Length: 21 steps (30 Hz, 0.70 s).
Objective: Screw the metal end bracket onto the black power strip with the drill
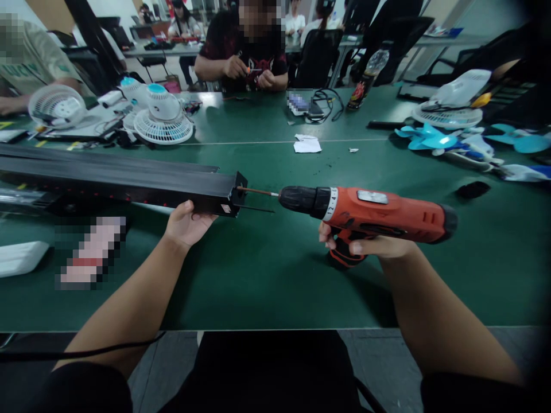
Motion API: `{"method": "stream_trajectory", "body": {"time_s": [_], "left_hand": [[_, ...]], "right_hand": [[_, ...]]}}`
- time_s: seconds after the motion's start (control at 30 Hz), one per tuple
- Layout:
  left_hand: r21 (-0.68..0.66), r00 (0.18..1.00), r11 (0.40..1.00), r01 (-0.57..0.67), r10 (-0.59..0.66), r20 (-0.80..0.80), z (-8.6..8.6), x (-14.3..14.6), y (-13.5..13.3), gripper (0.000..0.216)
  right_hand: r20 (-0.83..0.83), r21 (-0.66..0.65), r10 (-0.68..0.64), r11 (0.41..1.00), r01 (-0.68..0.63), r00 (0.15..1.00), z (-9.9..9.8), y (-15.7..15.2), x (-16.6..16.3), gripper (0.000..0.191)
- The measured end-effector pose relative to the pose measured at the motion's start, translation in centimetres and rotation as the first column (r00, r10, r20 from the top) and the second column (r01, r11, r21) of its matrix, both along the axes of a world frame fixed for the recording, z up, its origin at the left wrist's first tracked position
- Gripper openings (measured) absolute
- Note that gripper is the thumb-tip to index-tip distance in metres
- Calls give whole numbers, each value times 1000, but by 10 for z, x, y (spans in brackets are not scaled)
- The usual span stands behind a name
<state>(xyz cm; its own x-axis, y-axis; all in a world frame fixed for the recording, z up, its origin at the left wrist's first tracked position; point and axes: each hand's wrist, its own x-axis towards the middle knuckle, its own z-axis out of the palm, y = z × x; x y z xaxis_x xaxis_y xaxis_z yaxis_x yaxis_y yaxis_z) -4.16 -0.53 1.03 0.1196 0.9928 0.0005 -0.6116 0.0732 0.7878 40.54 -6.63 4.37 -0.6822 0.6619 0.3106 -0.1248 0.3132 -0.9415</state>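
My right hand (pixel 365 244) grips the handle of a red and black cordless drill (pixel 387 212), its chuck facing left. From the chuck a thin rod (pixel 258 191) runs to the open end of a long black rectangular profile (pixel 185 186); whether it turns a screw inside is hidden. A second thin dark rod (pixel 260 209) sticks out of the same end, lower down. Near that end my left hand (pixel 191 223) holds the profile from below, its fingers partly hidden behind it. The profile extends leftward out of view.
White fan parts (pixel 163 123) stand at the back left, with blue fan blades (pixel 426 136) and a grille at the right. A bottle (pixel 365 80), a cable (pixel 329 106) and paper (pixel 307 143) lie across the green table (pixel 258 287). A person (pixel 241 57) sits opposite.
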Motion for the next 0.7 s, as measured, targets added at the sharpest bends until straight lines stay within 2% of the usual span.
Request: {"method": "stream_trajectory", "body": {"time_s": [0.17,0.37,0.7], "left_hand": [[-5,1000,1000,19,-19,5,3,0,-1,46],[-2,1000,1000,-24,24,2,2,1,-2,41],[-3,1000,1000,6,-6,1,-1,-1,0,35]], "right_hand": [[0,-30,-4,1000,4,1000,0,-1,0,42],[40,-4,-1,1000,1,999,0,0,2,42],[-2,16,20,1000,-20,1000,0,2,0,43]]}}
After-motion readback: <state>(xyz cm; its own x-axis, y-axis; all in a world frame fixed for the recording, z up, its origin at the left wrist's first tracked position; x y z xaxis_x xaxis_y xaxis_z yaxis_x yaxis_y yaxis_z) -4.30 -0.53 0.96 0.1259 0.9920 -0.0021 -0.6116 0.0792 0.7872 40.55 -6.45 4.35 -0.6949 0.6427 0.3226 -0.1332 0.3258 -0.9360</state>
